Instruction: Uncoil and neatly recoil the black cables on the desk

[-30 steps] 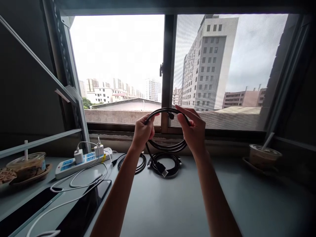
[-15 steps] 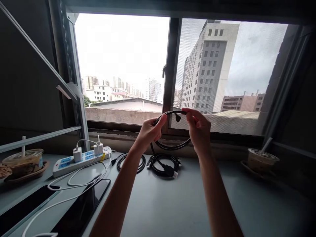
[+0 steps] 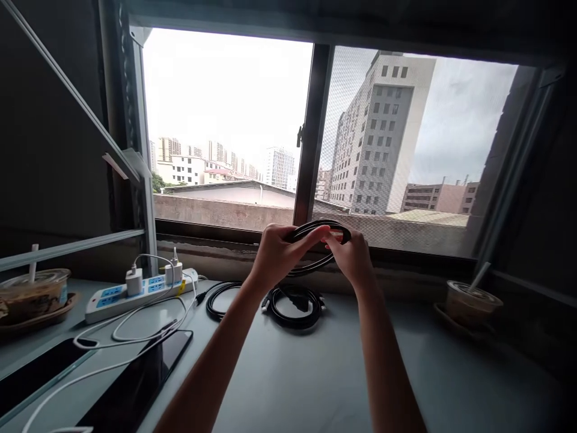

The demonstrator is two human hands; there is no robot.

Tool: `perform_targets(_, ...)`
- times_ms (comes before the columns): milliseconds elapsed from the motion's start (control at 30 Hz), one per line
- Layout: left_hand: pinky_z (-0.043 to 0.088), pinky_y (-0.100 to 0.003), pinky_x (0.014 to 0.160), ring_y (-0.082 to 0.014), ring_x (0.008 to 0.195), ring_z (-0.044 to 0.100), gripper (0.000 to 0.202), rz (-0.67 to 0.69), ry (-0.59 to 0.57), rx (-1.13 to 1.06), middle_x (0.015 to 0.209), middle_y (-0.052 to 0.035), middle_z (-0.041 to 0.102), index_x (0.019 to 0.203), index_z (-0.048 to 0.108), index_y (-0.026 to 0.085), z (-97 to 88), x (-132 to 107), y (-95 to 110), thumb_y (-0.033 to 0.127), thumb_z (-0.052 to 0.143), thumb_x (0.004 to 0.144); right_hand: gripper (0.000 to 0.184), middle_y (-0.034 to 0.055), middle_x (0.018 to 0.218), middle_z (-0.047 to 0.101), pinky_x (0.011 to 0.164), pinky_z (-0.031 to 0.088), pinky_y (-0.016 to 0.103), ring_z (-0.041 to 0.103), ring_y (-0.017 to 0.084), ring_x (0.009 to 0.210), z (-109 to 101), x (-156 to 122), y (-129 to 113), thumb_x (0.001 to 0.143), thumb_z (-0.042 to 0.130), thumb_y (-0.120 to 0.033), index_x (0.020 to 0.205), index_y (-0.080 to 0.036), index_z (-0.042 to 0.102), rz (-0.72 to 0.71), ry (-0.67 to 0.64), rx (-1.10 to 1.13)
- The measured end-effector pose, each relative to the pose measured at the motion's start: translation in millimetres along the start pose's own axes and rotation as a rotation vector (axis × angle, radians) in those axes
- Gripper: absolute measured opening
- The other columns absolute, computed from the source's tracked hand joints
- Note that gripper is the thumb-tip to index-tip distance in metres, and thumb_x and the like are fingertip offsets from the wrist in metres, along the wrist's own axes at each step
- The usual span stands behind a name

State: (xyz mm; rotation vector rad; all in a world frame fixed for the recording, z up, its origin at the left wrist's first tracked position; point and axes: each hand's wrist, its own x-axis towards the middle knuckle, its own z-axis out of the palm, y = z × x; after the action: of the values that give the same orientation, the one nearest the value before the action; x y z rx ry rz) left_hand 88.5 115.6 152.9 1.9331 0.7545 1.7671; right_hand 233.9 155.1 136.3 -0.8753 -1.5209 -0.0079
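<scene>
faces a wide window (image 3: 318, 126) spanning ten o'clock to two. looks down on a grey bench (image 3: 333, 373) reaching from eight o'clock round to four. at eight, near the lower edge of view, has a dark flat slab (image 3: 135, 379) on that bench; farther back on the same side, a white power strip (image 3: 155, 284) with adapters plugged in. shows a lidded drink cup (image 3: 36, 297) far out at half past eight, and a second drink cup (image 3: 472, 304) near half past three.

with the left hand (image 3: 274, 252), grasps the held cable (image 3: 311, 227) at the nine o'clock side of the ring, thumb laid inward across the loops. with the right hand (image 3: 354, 255), grasps the same black loops at three o'clock, thumb tip meeting or nearly meeting the other. holds that ring just below the centre of view, clear of the bench.

below, at six o'clock, has a black coil (image 3: 295, 323) lying flat; at half past seven, a thinner coil (image 3: 211, 304), partly hidden. smallest, a dark plug (image 3: 300, 299), seemingly trailing from the ring; cannot tell touching from hanging just above the flat coil.

by judgement, is at the step of gathering loops into one bundle. calls next for a firm, even pinch against springing apart, and care with the trailing end, apt to snag.
</scene>
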Motion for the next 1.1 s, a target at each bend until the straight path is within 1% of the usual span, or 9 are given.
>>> perform_targets(133,0.011,-0.025,0.039,-0.0039,0.04,0.017,0.057,0.041,0.162,-0.011,0.041,0.0064,0.018,0.038,0.026,0.018,-8.3,1.7,0.6,0.045,0.066,0.068,0.022,0.008,0.079,0.068,0.069,0.049,0.034,0.065,0.021,0.07,-7.0,-3.2,-16.2,0.08,0.06,-0.037,0.087,-0.016,0.065,0.008,-0.082,-0.077)
perform_targets(300,0.009,-0.027,0.037,-0.0046,0.035,0.014,0.062,0.059,0.307,-0.176,0.037,0.0062,0.015,0.037,0.022,0.02,-15.6,2.8,2.6,0.055,0.052,0.078,0.03,0.0027,0.065,0.064,0.059,0.045,0.027,0.061,0.015,0.059,-18.4,-7.1,-34.4,0.078,0.061,-0.046,0.079,-0.016,0.061,-0.022,-0.196,-0.017)
perform_targets(367,0.009,-0.027,0.036,-0.0049,0.033,0.013,0.062,0.041,0.388,-0.228,0.036,0.0059,0.014,0.037,0.02,0.02,-15.9,4.3,1.3,0.054,0.046,0.082,0.035,0.0002,0.059,0.059,0.055,0.042,0.025,0.056,0.012,0.054,-21.4,-8.5,-40.2,0.073,0.064,-0.051,0.07,-0.016,0.059,-0.038,-0.195,-0.025)
perform_targets(533,0.007,-0.026,0.034,-0.0048,0.031,0.014,0.056,0.0,0.522,-0.301,0.036,0.0062,0.015,0.039,0.02,0.021,-13.8,9.6,-6.2,0.044,0.042,0.085,0.054,-0.0073,0.041,0.032,0.04,0.026,0.019,0.031,0.004,0.039,-20.1,-14.6,-55.9,0.067,0.067,-0.056,0.047,-0.017,0.035,0.033,-0.412,0.173)
perform_targets(700,0.006,-0.025,0.033,-0.0048,0.031,0.013,0.054,-0.07,0.416,-0.351,0.037,0.0065,0.014,0.04,0.021,0.021,-14.3,10.6,-5.1,0.045,0.037,0.086,0.053,-0.0072,0.045,0.03,0.037,0.028,0.018,0.031,0.004,0.039,-21.5,-19.8,-67.2,0.071,0.061,-0.058,0.051,-0.018,0.033,0.17,-0.521,0.389)
perform_targets(800,0.008,-0.024,0.033,-0.0043,0.031,0.014,0.055,-0.16,0.291,-0.27,0.036,0.0063,0.016,0.04,0.021,0.021,-17.8,10.3,-2.4,0.043,0.041,0.086,0.05,-0.0052,0.047,0.035,0.04,0.029,0.019,0.034,0.004,0.042,-28.7,-17.9,-63.3,0.076,0.056,-0.057,0.052,-0.016,0.041,0.158,-0.575,0.337)
perform_targets(900,0.01,-0.023,0.032,-0.0039,0.031,0.015,0.057,-0.245,0.26,-0.164,0.035,0.0061,0.017,0.039,0.021,0.021,-21.9,11.6,-4.6,0.043,0.046,0.084,0.046,-0.0042,0.05,0.038,0.042,0.029,0.019,0.035,0.005,0.046,-30.6,-13.9,-52.0,0.076,0.059,-0.054,0.054,-0.015,0.045,0.084,-0.53,0.195)
perform_targets(1000,0.011,-0.022,0.032,-0.0033,0.031,0.017,0.055,-0.347,0.304,-0.149,0.037,0.0063,0.02,0.041,0.025,0.02,-24.9,15.2,-11.2,0.045,0.049,0.083,0.03,-0.0009,0.071,0.054,0.048,0.038,0.02,0.048,0.008,0.057,-20.8,-10.5,-38.8,0.068,0.071,-0.039,0.081,-0.016,0.056,0.004,-0.384,0.041)
perform_targets(1100,0.01,-0.02,0.031,-0.0021,0.031,0.016,0.053,-0.466,0.231,-0.255,0.04,0.008,0.021,0.046,0.024,0.02,-26.8,19.1,-15.0,0.047,0.053,0.082,0.053,0.0058,0.11,0.056,0.057,0.046,0.022,0.057,0.013,0.078,-4.5,-8.5,-28.6,0.071,0.066,-0.02,0.122,-0.022,0.048,-0.128,-0.182,-0.064)
